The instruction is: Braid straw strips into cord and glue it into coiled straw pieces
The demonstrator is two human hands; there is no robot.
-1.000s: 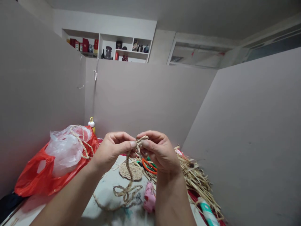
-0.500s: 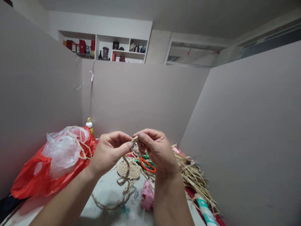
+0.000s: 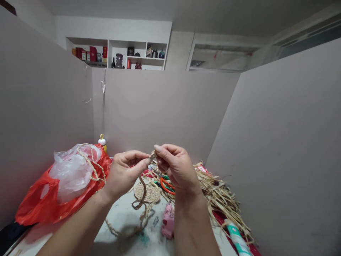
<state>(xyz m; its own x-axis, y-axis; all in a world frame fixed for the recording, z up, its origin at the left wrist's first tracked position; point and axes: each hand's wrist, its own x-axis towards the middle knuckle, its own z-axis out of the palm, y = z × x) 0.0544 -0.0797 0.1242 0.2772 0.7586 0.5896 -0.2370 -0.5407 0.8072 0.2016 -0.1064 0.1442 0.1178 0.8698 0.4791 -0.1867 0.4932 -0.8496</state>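
A braided straw cord (image 3: 143,193) hangs in loops down to the white table (image 3: 125,218). Its upper end is pinched between the thumb and forefinger of my left hand (image 3: 126,172). My right hand (image 3: 174,165) grips the same end from the other side, thumb on top. The two hands meet above the table, fingertips nearly touching. Below them lies a flat oval coil of braided straw (image 3: 149,193). Scissors with orange handles (image 3: 167,185) lie partly behind my right wrist. A pink tool (image 3: 167,220), its kind unclear, rests beside my right forearm.
On the left a red plastic bag (image 3: 39,202) holds clear plastic (image 3: 70,177), with braid draped over it. A yellow-and-white bottle (image 3: 102,142) stands behind. At right lie loose straw (image 3: 218,193) and a teal-and-white roll (image 3: 236,238). Grey partitions (image 3: 160,106) enclose the table.
My right thumb has shifted slightly up and left at the braid's end, and more of the end shows between the hands. Both hands keep their pinch.
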